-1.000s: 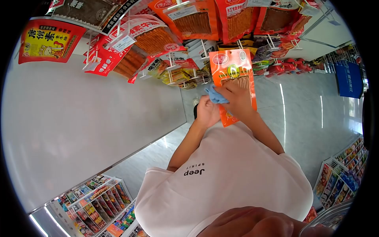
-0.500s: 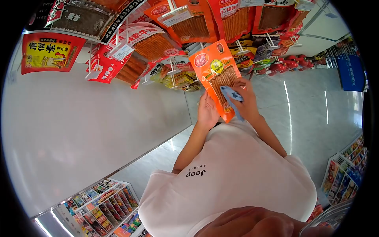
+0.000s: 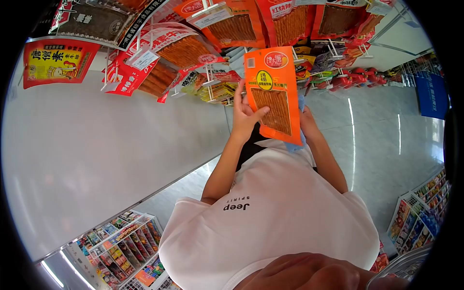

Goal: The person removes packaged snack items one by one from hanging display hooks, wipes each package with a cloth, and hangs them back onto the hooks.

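An orange snack packet with a clear window over brown strips is held upright, its front facing the camera. My left hand grips its left edge, thumb on the front and the other fingers at the side and behind. My right hand is at the packet's right edge, closed on a light blue cloth. The packet hides most of the cloth and part of those fingers. Just beyond the packet hang other packets on hooks.
Red and orange snack packets hang from hooks with price tags across the top. A yellow and red packet hangs at upper left, above a pale panel. Shelves of goods stand at lower left, more at lower right.
The packet has been turned more upright. My left hand has moved up its left edge with the thumb now on the front. My right hand and the cloth have gone from its front to behind its right edge.
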A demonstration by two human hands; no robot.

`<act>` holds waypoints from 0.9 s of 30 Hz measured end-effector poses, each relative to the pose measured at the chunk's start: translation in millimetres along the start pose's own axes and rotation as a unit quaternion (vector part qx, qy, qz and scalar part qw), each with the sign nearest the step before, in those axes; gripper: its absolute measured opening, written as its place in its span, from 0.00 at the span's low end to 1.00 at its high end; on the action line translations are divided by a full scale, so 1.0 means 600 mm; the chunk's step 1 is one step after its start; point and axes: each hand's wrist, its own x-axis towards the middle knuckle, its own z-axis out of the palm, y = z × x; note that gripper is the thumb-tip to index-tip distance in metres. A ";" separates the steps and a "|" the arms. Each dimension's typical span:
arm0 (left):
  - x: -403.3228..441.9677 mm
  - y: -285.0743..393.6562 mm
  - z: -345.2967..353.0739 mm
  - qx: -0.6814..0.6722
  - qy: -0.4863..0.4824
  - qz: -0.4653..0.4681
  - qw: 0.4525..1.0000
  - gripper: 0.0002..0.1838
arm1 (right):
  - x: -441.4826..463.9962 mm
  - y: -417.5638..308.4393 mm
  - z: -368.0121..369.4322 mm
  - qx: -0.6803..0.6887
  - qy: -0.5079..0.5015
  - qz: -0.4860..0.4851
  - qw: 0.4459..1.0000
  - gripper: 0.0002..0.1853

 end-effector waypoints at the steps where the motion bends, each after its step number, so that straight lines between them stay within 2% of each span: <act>1: 0.001 0.004 -0.003 0.004 0.021 -0.015 1.000 0.55 | 0.008 0.003 -0.007 -0.007 0.009 -0.012 1.000 0.16; 3: 0.011 0.006 -0.013 0.030 0.035 0.065 0.997 0.52 | 0.019 0.000 -0.015 -0.020 0.028 -0.033 0.999 0.19; 5: 0.021 0.019 -0.011 0.057 0.057 0.159 0.984 0.51 | 0.019 -0.020 -0.012 0.011 0.074 -0.038 0.996 0.17; 6: 0.025 0.027 -0.014 0.044 0.053 0.170 0.983 0.49 | 0.017 -0.028 -0.009 0.026 0.097 -0.040 0.994 0.16; 9: 0.033 0.062 -0.012 0.123 0.049 0.232 0.964 0.47 | 0.026 -0.031 -0.034 -0.026 0.070 -0.077 0.994 0.16; 12: 0.040 0.091 -0.010 0.139 0.067 0.275 0.949 0.46 | 0.033 -0.036 -0.039 -0.031 0.035 -0.106 0.993 0.16; 14: 0.047 0.098 -0.016 0.151 0.082 0.304 0.937 0.46 | 0.026 -0.047 -0.042 -0.049 0.028 -0.089 0.994 0.18; 18: 0.056 0.119 -0.010 0.152 0.078 0.332 0.928 0.47 | 0.029 -0.032 -0.064 -0.045 0.039 -0.066 0.996 0.18; 21: 0.064 0.119 -0.011 0.131 0.084 0.279 0.947 0.48 | 0.018 -0.040 -0.058 -0.033 0.047 -0.070 0.996 0.18; 24: 0.074 0.102 -0.015 0.145 0.105 0.323 0.929 0.46 | 0.019 -0.035 -0.064 -0.016 0.060 -0.066 0.996 0.15; 27: 0.078 0.103 -0.010 0.162 0.112 0.328 0.924 0.45 | 0.023 -0.031 -0.075 -0.024 0.061 -0.072 0.995 0.15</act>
